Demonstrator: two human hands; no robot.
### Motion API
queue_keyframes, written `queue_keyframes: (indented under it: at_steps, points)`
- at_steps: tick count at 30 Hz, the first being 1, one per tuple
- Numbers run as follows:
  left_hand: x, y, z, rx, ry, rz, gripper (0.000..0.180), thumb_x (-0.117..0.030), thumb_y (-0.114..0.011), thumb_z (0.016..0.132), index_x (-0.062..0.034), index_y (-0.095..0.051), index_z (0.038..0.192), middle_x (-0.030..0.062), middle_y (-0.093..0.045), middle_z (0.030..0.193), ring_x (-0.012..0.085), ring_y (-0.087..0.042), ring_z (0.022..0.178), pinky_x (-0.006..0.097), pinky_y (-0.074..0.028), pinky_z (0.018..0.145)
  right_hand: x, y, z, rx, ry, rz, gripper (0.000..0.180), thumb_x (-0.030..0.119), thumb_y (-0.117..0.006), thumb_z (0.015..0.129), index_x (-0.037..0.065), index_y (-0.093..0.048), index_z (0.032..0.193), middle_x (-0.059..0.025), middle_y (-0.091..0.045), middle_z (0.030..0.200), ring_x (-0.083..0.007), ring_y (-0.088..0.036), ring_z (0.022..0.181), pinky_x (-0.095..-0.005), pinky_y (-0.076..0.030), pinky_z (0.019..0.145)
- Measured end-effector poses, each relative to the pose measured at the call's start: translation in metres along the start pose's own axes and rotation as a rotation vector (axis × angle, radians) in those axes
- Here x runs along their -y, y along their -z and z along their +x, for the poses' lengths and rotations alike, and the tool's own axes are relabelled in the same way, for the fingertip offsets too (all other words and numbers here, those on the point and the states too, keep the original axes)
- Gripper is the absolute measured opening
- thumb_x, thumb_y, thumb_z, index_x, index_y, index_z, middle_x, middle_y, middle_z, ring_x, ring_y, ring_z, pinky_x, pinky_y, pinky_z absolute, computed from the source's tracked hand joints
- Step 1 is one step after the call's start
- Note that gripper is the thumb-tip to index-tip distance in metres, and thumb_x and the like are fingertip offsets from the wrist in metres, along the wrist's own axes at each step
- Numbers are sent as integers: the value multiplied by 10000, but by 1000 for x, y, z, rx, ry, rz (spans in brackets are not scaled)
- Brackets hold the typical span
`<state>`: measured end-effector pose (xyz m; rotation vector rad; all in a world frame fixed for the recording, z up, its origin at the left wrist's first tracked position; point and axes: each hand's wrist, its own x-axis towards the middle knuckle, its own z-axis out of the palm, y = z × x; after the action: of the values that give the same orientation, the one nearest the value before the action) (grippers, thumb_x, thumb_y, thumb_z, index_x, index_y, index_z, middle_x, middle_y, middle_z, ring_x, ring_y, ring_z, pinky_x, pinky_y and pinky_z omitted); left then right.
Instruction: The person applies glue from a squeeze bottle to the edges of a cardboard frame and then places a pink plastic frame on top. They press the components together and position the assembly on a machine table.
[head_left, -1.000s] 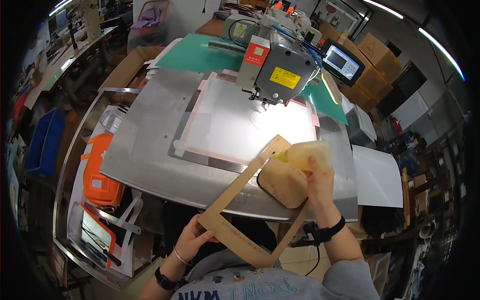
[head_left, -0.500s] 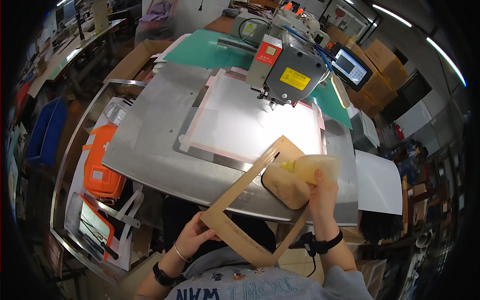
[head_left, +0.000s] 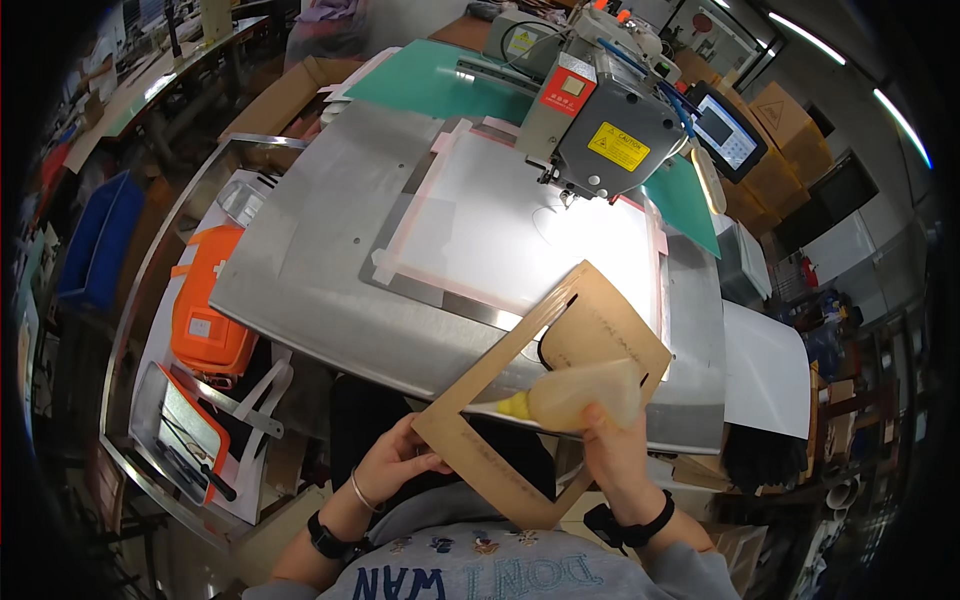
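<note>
Your left hand (head_left: pixel 390 465) pinches the tan frame (head_left: pixel 492 470) at eight o'clock, your right hand (head_left: pixel 615 465) curls round the bottle (head_left: pixel 590 395), nozzle (head_left: pixel 515 404) toward nine; what's done or left, I can't tell.

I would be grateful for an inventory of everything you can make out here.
frame: one, brown, in the left hand
squeeze bottle: one, pale yellow, in the right hand
sewing machine: one, grey, above the table
sheet: one, white, under the machine
table: one, silvery metal, centre
screen: one, black-edged, right of the machine
case: one, orange, left side
bin: one, blue, far left
cartons: several, brown, upper right
board: one, white, right of table
left hand: one, bare, at the frame's corner
right hand: one, bare, around the bottle
</note>
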<state>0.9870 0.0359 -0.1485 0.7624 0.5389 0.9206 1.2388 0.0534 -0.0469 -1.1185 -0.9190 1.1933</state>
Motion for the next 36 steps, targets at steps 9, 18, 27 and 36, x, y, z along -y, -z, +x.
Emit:
queue_keyframes:
  at_steps: [9,18,27,36]
  points:
    - [4,0,-1,-37,18,-15,357,-106,-581,835,1,-472,1157,138,-575,1033,224,-609,877,329,-522,762,17,14,32,-193,53,184,365,156,-611,835,56,-456,1151,-47,-527,1108,-167,-522,1015,-321,-444,851]
    - [2,0,1,-4,15,-6,358,-136,-542,872,11,-438,1182,120,-569,1017,205,-596,919,309,-494,798,-4,-18,-7,42,-72,169,406,72,-595,828,37,-417,1192,-64,-514,1121,-177,-516,1031,-318,-431,869]
    - [4,0,1,-4,23,0,358,-139,-545,871,15,-440,1176,116,-571,1009,197,-597,913,301,-493,798,-4,-1,19,-86,64,13,402,159,-635,820,18,-447,1146,-56,-510,1115,-147,-512,996,-276,-430,818]
    - [1,-1,-1,-21,35,0,367,-112,-534,872,13,-426,1201,108,-563,1015,189,-590,922,296,-491,801,8,2,40,-171,166,-72,368,115,-634,814,1,-466,1121,-59,-550,1042,-148,-533,949,-280,-426,819]
